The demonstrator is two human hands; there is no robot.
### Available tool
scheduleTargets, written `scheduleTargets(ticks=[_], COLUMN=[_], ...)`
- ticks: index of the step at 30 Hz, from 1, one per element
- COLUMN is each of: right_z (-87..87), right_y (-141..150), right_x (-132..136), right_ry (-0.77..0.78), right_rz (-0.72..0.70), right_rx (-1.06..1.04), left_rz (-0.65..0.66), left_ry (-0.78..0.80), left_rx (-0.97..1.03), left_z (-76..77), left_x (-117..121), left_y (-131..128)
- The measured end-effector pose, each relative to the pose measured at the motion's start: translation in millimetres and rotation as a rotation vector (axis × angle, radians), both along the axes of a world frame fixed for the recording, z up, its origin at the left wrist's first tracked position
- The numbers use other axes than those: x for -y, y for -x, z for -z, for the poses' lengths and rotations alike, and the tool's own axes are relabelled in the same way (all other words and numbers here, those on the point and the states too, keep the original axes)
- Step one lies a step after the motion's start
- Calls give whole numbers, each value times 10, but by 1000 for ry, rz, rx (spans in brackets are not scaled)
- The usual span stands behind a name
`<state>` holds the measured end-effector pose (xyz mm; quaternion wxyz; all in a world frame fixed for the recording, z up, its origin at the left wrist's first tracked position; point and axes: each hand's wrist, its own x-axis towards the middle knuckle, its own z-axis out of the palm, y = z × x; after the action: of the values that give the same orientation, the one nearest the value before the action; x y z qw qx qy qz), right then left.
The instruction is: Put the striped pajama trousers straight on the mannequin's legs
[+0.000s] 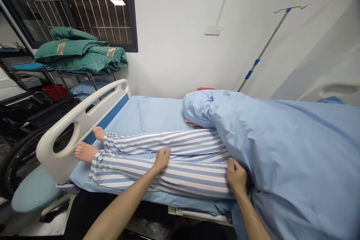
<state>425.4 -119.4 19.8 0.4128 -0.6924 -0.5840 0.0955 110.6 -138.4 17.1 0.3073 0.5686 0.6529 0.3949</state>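
Head view: the left hand (pixel 161 160) lies open, fingers spread, on blue-and-white striped cotton pyjama legs (pixel 191 168) at lower centre of the frame; the right hand (pixel 236 177) presses against the edge of a pale blue quilt (pixel 281 150), whether pinching it I cannot tell.

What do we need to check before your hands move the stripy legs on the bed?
1. Left hand lying on the striped pajama legs: ok.
2. Right hand against the edge of the blue blanket: ok.
3. Bare feet have room from the white footboard: cannot tell, they look very close.
4. The lying figure's other hand peeks out under the blanket, resting on the sheet: ok.
5. Head and chest: cannot tell, the blanket hides them.
6. Bed wheel brakes: cannot tell, none show.
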Motion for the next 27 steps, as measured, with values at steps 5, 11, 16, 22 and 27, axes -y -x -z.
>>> scheduleTargets(ticks=[5,11,16,22,27], right_z=[5,-69,-108,-111,-136], right_y=[-1,32,78,112,231], right_x=[-11,-18,-65,-121,-148], right_ry=[44,195,312,438,417], right_rz=[13,34,-4,-69,-91], right_rx=[59,217,384,550,569], left_rz=[-174,-295,-343,-332,-306], left_ry=[-8,-14,21,116,82], left_rx=[-107,-218,-316,-662,-761], left_z=[11,-9,-17,146,266], left_x=[282,592,701,757,748], left_y=[1155,1992,2354,2377,2340])
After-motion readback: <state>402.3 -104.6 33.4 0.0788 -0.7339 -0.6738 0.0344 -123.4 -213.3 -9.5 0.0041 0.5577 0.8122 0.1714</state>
